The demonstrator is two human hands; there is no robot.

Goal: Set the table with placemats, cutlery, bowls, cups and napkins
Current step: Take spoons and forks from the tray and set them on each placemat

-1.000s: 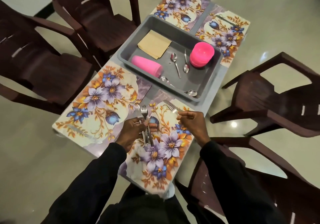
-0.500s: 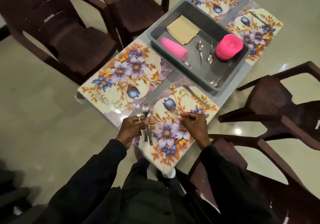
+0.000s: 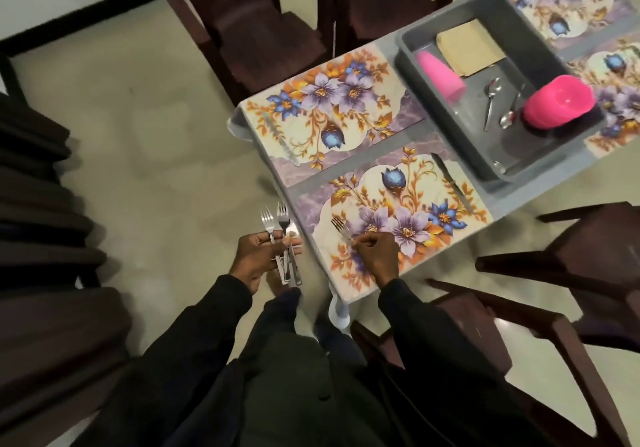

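My left hand [image 3: 265, 256] grips a bundle of forks [image 3: 282, 239] just off the table's near left edge, tines pointing away from me. My right hand [image 3: 375, 256] pinches a single fork [image 3: 341, 228] low over the near floral placemat [image 3: 391, 220]. A knife [image 3: 452, 183] lies along that mat's far right side. Another knife [image 3: 277, 138] lies on the second placemat [image 3: 329, 107] beyond it. The grey tray [image 3: 512, 166] holds a pink cup [image 3: 440, 74] on its side, stacked pink bowls [image 3: 557, 102], spoons [image 3: 491, 98] and a tan napkin [image 3: 467, 47].
Two more floral placemats [image 3: 568, 0] lie past the tray at the far end. Dark brown plastic chairs stand around the table: two at the far left [image 3: 263, 27], one at the right [image 3: 568, 259], one close by my right arm [image 3: 485, 339]. More stacked chairs fill the left edge.
The view has swung left and the table now sits to the right. My left hand with the forks has moved off the mat's edge; my right hand has lowered a fork onto the near mat.
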